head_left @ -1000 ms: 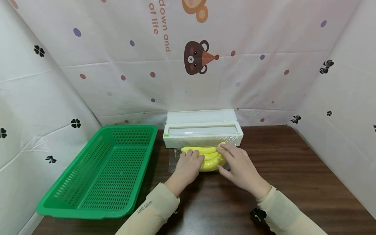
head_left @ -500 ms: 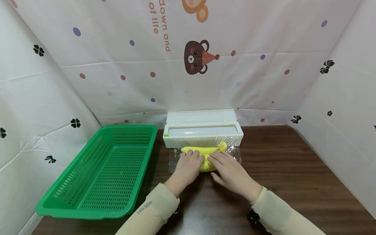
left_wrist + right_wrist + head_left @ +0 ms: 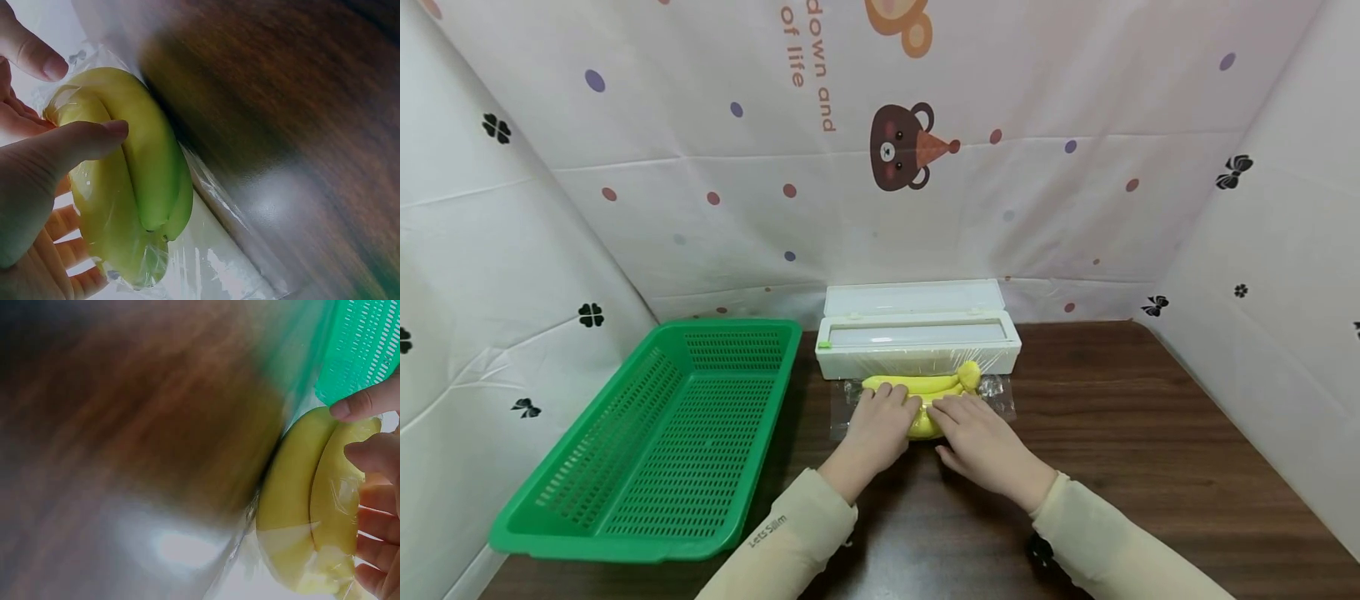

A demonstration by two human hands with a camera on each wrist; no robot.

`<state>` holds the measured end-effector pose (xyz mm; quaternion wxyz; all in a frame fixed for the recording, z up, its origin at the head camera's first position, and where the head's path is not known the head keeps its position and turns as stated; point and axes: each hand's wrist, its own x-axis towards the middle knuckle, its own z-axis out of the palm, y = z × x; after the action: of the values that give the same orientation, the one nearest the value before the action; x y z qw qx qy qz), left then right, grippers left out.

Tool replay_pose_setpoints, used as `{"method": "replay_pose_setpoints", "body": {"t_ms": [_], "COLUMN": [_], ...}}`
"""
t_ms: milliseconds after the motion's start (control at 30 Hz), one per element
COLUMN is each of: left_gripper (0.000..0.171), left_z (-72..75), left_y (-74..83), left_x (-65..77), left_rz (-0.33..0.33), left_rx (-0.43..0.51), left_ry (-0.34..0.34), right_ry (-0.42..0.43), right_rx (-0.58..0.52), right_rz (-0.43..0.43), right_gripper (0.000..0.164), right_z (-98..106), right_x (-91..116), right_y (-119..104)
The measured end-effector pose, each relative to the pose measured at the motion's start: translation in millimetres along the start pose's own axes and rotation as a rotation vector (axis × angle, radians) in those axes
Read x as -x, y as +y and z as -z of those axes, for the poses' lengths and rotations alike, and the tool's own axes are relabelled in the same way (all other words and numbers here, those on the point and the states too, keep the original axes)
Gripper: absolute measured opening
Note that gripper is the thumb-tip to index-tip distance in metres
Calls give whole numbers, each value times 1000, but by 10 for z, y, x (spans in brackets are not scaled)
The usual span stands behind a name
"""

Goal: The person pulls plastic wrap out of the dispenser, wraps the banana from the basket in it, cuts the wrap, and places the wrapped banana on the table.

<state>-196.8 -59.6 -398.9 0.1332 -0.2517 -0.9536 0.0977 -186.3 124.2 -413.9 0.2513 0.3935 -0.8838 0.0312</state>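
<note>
A bunch of bananas (image 3: 917,384) lies on the table in front of the white cling film box, partly covered by clear cling film (image 3: 996,393). Over its left part, my left hand (image 3: 880,423) holds it, the thumb on the near side in the left wrist view and the fingers round the far side. My right hand (image 3: 988,446) rests its fingers on the bunch just right of the left hand, with its thumb held apart from the fruit. In the right wrist view the yellow bananas (image 3: 294,500) show film stretched over their lower part.
Behind the bananas stands the white cling film box (image 3: 917,360), its lid (image 3: 917,296) raised. At the left a green plastic basket (image 3: 760,467) with slotted walls sits on the brown wooden table (image 3: 1150,450). Printed cloth (image 3: 1037,217) walls in the back and sides.
My right hand has slid left across the bananas from the stem end towards the left hand, uncovering the stem and film at the right. The left hand has stayed in place.
</note>
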Motion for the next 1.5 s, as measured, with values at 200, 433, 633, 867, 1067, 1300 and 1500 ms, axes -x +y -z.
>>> {"method": "replay_pose_setpoints", "body": {"t_ms": [200,433,633,867,1067,1300,1500], "left_gripper": [36,36,40,46,53,54,49], "left_z": [-33,-29,-23,10,33,20,20], "left_y": [-14,-26,-38,-61,-79,-84,-100], "left_x": [-22,-59,-113,-157,-157,-132,-160], "left_rz": [-17,-13,-4,-1,16,22,27], "left_rx": [-36,-28,1,47,87,103,136], "left_ry": [61,47,-8,-42,-54,-49,-37], "right_ry": [-58,-98,-127,-174,-198,-190,-237], "right_rx": [8,-3,-34,-51,-49,-16,-24], "right_rz": [-16,-22,-45,-73,-64,-55,-85], "right_gripper": [52,53,52,44,46,40,41], "right_z": [31,58,54,93,99,59,56], "right_x": [-34,-94,-144,-204,-269,-341,-405], "right_y": [1,20,46,75,105,137,172]}}
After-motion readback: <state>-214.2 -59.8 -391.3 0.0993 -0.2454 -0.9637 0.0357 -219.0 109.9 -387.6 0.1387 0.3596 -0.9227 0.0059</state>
